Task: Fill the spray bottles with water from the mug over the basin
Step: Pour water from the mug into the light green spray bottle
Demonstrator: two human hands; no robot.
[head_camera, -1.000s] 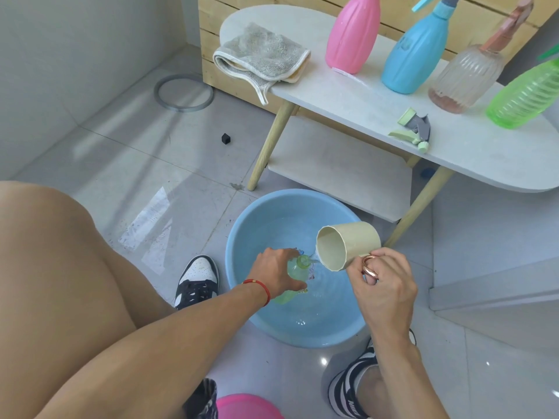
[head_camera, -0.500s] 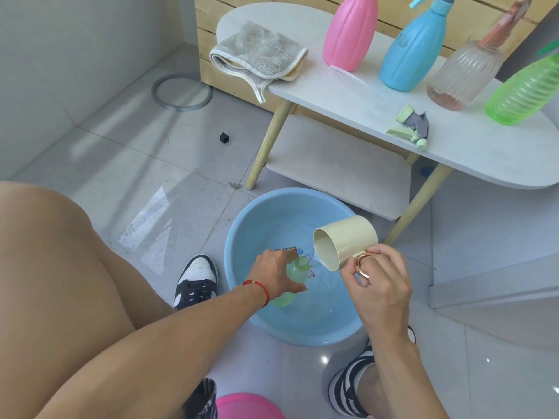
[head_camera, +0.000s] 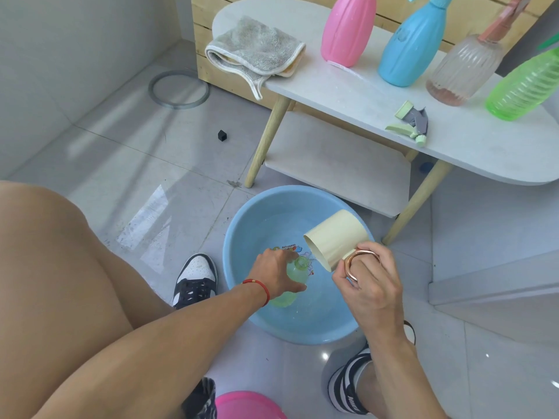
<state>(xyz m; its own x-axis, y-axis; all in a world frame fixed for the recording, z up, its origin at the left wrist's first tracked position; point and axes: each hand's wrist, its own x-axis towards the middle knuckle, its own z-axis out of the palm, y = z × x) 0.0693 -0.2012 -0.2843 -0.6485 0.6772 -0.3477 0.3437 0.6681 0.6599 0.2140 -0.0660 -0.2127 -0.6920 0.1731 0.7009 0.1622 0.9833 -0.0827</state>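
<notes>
A light green spray bottle (head_camera: 295, 272) without its head is held over the blue basin (head_camera: 242, 237) by my left hand (head_camera: 273, 275), whose fingers wrap round its body. My right hand (head_camera: 367, 282) grips the rose-gold handle of a cream mug (head_camera: 335, 237). The mug is tipped steeply, its mouth just above the bottle's open neck. The basin holds shallow water. On the white table (head_camera: 348, 92) stand a pink bottle (head_camera: 348, 28), a blue bottle (head_camera: 408, 46), a clear ribbed bottle (head_camera: 462, 71) and a bright green bottle (head_camera: 526, 86).
A loose green-and-grey spray head (head_camera: 411, 124) lies on the table beside a folded grey cloth (head_camera: 254, 52). A grey ring (head_camera: 178, 89) and a small black cube (head_camera: 222, 136) lie on the tiled floor. Something pink (head_camera: 248, 406) sits at the bottom edge, between my shoes.
The mug has tipped further, its base rising and its mouth turning down toward the bottle's neck. My left hand keeps the bottle in the same place over the basin.
</notes>
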